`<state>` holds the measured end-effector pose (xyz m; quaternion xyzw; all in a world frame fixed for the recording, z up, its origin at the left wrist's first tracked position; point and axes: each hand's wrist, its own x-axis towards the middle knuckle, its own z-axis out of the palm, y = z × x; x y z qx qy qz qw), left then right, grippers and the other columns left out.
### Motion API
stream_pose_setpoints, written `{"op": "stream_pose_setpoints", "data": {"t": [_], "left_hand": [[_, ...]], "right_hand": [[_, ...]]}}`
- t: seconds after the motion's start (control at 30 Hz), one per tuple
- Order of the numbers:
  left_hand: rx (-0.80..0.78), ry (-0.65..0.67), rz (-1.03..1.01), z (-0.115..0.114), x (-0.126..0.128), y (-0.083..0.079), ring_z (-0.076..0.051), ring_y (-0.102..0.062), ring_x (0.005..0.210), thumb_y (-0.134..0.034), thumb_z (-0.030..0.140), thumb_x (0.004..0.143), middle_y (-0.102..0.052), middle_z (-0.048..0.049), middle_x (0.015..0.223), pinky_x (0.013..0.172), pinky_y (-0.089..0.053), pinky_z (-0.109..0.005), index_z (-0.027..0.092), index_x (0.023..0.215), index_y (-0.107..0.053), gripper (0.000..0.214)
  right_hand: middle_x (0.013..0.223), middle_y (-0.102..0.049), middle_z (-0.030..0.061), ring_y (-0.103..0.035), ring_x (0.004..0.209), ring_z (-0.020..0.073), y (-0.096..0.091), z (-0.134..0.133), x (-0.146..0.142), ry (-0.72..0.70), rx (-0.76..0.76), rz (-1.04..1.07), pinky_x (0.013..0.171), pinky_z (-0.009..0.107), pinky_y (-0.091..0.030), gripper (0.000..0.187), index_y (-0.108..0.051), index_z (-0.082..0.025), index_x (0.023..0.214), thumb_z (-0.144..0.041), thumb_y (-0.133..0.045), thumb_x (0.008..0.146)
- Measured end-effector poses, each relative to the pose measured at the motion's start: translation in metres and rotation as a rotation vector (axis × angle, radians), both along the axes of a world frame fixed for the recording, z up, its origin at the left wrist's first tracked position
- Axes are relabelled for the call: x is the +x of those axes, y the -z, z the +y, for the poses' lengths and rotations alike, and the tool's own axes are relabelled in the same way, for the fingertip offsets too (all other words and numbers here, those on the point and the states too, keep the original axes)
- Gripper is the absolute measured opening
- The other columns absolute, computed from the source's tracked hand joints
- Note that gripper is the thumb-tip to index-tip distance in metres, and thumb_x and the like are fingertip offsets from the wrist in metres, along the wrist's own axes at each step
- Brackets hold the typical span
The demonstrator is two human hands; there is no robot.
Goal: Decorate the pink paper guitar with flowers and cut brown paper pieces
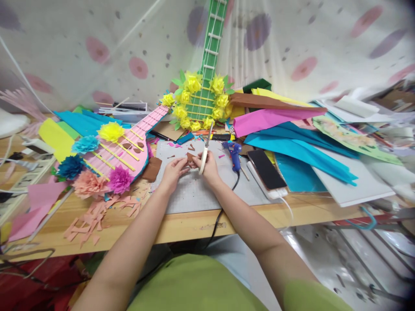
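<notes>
My right hand (210, 169) is closed round the white handle of a pair of scissors (203, 160), whose blades point up and away from me. Between my two hands is a small piece of brown crepe paper (191, 159). The fingers of my left hand (174, 172) pinch at its near left side, and my right fingertips touch it too. Both hands are over a grey cutting mat (184, 196) strewn with small brown and pink scraps. A folded brown paper piece (151, 169) lies just left of my left hand.
A pink paper-flowered instrument (142, 129) lies at left; a green one (207, 65) stands behind the mat. To the right are a blue glue gun (234, 154) with a black cord, a phone (266, 169) and blue crepe paper (304, 147). Peach scraps (87, 218) lie front left.
</notes>
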<state>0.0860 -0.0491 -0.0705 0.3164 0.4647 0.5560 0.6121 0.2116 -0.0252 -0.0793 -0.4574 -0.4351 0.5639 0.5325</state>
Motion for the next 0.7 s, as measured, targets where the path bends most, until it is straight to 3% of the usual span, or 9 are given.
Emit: {"op": "stream_pose_setpoints", "data": {"t": [0.13,0.3,0.63,0.7], "left_hand": [[-0.017,-0.144,-0.013,-0.003,0.017,-0.002,-0.011,-0.061,0.065,-0.079,0.033,0.051,-0.066,-0.0026,0.070,0.068,-0.050,-0.025,0.013,0.072,-0.065,0.033],[-0.023,-0.204,-0.028,0.000,0.020,-0.001,-0.010,-0.058,0.058,-0.080,0.033,0.048,-0.064,-0.0004,0.062,0.063,-0.049,-0.024,0.013,0.066,-0.063,0.033],[-0.023,-0.251,-0.030,0.003,0.021,0.004,-0.009,-0.058,0.056,-0.080,0.031,0.049,-0.064,0.0008,0.062,0.062,-0.049,-0.024,0.013,0.065,-0.062,0.030],[0.000,-0.268,-0.033,0.003,0.020,0.004,-0.010,-0.059,0.057,-0.079,0.030,0.050,-0.065,0.0006,0.062,0.066,-0.050,-0.025,0.014,0.064,-0.062,0.028]], "right_hand": [[0.081,-0.056,-0.0017,-0.059,0.072,0.0118,0.010,-0.003,-0.003,0.109,0.130,-0.224,0.067,0.026,-0.050,0.041,-0.038,-0.023,0.088,-0.044,-0.066,0.067],[0.084,-0.057,-0.0003,-0.056,0.073,0.0128,0.015,-0.004,-0.004,0.111,0.139,-0.348,0.071,0.028,-0.047,0.035,-0.039,-0.023,0.091,-0.042,-0.060,0.071],[0.084,-0.056,-0.0003,-0.057,0.075,0.0136,0.009,-0.006,-0.007,0.083,0.125,-0.359,0.070,0.027,-0.046,0.036,-0.038,-0.023,0.089,-0.043,-0.061,0.071],[0.083,-0.055,-0.0010,-0.056,0.074,0.0131,0.007,-0.004,-0.004,-0.005,0.085,-0.337,0.065,0.025,-0.045,0.037,-0.036,-0.024,0.089,-0.045,-0.061,0.071]]}}
